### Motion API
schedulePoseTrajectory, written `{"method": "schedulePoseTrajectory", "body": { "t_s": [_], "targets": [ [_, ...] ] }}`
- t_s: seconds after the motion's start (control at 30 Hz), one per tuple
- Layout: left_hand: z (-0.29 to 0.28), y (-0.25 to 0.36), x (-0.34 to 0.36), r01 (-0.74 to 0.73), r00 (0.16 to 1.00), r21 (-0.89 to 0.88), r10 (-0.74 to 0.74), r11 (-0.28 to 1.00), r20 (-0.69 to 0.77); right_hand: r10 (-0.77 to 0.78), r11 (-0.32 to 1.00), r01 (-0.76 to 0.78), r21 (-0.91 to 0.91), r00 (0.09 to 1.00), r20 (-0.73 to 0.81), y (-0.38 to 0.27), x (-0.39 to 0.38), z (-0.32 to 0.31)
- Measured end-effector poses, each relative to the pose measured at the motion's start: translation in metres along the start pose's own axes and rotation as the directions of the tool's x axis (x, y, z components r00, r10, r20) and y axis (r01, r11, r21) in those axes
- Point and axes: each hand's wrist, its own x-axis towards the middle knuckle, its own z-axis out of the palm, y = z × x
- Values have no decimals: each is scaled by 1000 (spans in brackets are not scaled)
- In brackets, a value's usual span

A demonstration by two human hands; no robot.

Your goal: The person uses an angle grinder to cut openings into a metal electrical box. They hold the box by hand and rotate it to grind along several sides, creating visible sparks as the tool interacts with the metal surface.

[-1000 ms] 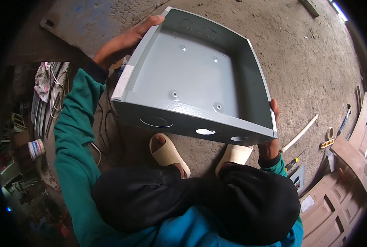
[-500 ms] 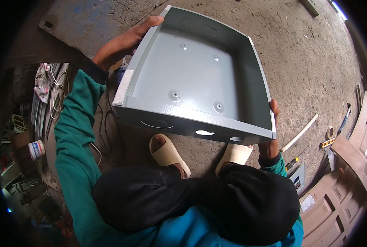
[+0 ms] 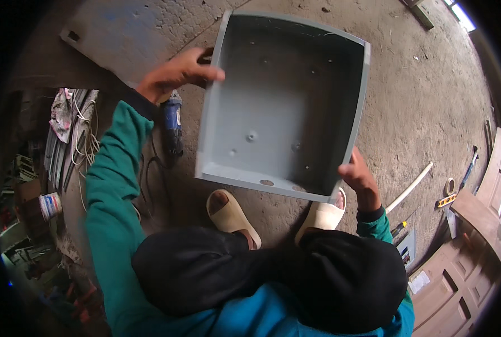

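A grey sheet-metal box (image 3: pixel 273 106), shaped like an electrical enclosure without its cover, hangs between my hands with its open side toward me. Small holes and bumps dot its back panel, and round cut-outs show in the near wall. My left hand (image 3: pixel 183 73) grips the upper part of the left wall, thumb over the rim. At the lower right corner, my right hand (image 3: pixel 361 175) clasps the right wall, its thumb on the rim and its fingers mostly hidden behind. Below my left wrist, a blue and black angle grinder (image 3: pixel 173 123) rests on the floor.
Cables and metal strips (image 3: pixel 65 140) lie at left near a white tub (image 3: pixel 50 206). On the right are a pale pipe (image 3: pixel 410 186), a tape roll (image 3: pixel 450 185), a yellow level (image 3: pixel 446 200), a hammer-like tool (image 3: pixel 470 167) and a brown panelled door (image 3: pixel 447 275). My sandals (image 3: pixel 232 216) stand below the box.
The box has tilted so its open side faces me more squarely, and its near outer wall has turned out of sight. My left hand has shifted down its side; the grinder is now uncovered.
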Motion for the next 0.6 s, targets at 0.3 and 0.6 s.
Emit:
{"method": "schedulePoseTrajectory", "body": {
  "t_s": [0.3, 0.6],
  "targets": [
    [32, -71, 6, -448, 859, 441, 512, 778, -31, -146, 710, 49, -702, 986, -78, 28, 14, -42],
    [78, -74, -25, -346, 892, 320, 415, 882, -179, -192, 360, 202, -911, 971, 139, 5, 49, -80]
  ]
}}
